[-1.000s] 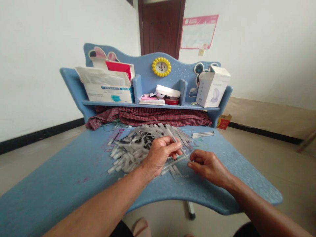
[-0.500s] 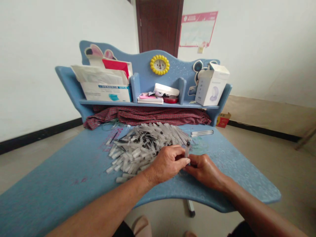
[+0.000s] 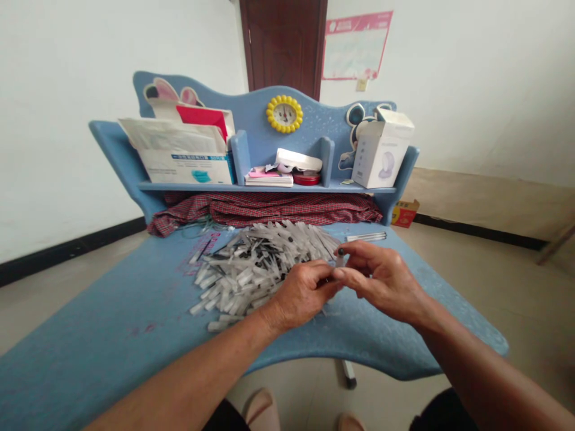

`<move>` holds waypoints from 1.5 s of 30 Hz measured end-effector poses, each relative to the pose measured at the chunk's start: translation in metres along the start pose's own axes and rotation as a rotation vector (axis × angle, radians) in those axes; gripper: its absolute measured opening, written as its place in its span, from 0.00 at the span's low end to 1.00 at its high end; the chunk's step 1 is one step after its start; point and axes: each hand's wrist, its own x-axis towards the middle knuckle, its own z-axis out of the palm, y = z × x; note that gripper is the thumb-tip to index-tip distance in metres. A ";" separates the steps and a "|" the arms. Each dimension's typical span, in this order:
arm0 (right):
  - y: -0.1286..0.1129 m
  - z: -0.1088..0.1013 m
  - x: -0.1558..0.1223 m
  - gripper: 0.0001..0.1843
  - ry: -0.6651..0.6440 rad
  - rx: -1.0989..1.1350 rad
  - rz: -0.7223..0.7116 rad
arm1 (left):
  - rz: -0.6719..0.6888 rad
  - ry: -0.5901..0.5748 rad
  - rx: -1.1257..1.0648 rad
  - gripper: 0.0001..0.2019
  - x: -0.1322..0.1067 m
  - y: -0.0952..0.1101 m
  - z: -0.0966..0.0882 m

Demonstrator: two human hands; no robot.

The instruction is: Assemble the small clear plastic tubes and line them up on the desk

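Note:
A translucent pen (image 3: pixel 340 261) with a black end stands upright between my hands in front of the pile. My left hand (image 3: pixel 305 287) is closed round its lower part, which the fingers hide. At the upper part, my right hand (image 3: pixel 381 275) has its thumb and index finger closed about the pen near the black end. Left of and behind my hands lies a heap of clear and black plastic pen parts (image 3: pixel 251 263). Several pens (image 3: pixel 366 236) lie side by side behind my right hand.
The blue desk (image 3: pixel 112 323) has a curved front edge. A red checked cloth (image 3: pixel 269 208) lies under the shelf. Above it stand a mask box (image 3: pixel 188 167), a red round tin (image 3: pixel 306 179) and a white box (image 3: pixel 381 152). A yellow clock (image 3: pixel 284 114) hangs on the backboard.
My right hand has risen from the pen's lower part to its black upper end, its fingers spreading somewhat. My left hand has stayed nearly in place. The view has shifted slightly.

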 end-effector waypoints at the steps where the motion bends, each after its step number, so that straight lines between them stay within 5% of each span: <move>1: -0.001 0.003 0.003 0.10 0.014 -0.036 -0.017 | -0.003 -0.005 -0.015 0.08 0.000 0.000 0.000; 7: -0.002 0.011 0.012 0.08 0.064 -0.228 -0.045 | -0.023 -0.107 -0.002 0.08 0.001 -0.001 -0.003; 19: 0.004 0.012 0.010 0.07 0.096 -0.491 -0.167 | -0.028 -0.133 0.095 0.06 0.001 -0.003 -0.003; 31: 0.008 0.013 0.006 0.07 0.080 -0.442 -0.211 | 0.007 -0.127 0.093 0.05 -0.001 -0.003 -0.002; 45: 0.026 -0.002 0.003 0.10 0.105 -0.081 0.036 | -0.041 -0.090 0.226 0.04 -0.003 -0.010 0.007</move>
